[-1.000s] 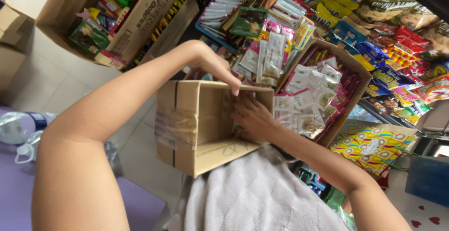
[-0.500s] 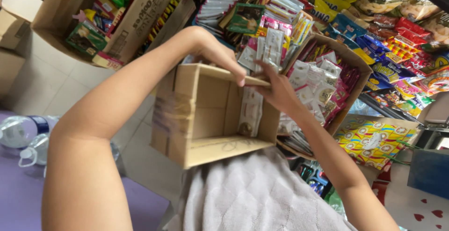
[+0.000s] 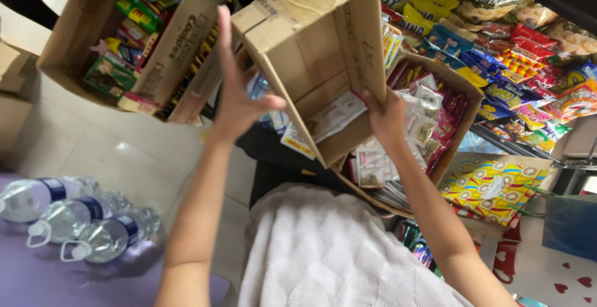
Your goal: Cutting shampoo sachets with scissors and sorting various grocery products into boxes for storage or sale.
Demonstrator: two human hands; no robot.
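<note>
— Where's the cardboard box (image 3: 311, 58)?
— Tipped up between both hands, above the tray of sachets (image 3: 429, 127)
— Grip?
— Left hand (image 3: 239, 99) spread flat against its side; right hand (image 3: 385, 117) clamped on the lower edge

Your left hand (image 3: 239, 96) has open air to its left, over the bare floor tiles (image 3: 118, 151). Far left, an open carton of snacks (image 3: 134, 33) blocks the way. Near left, three water bottles (image 3: 81, 220) lie side by side. The raised cardboard box (image 3: 317, 52) fills the middle. Right of your right hand (image 3: 388, 117), a tray of sachets (image 3: 435, 120) and racks of packets (image 3: 516, 52) crowd in close.
</note>
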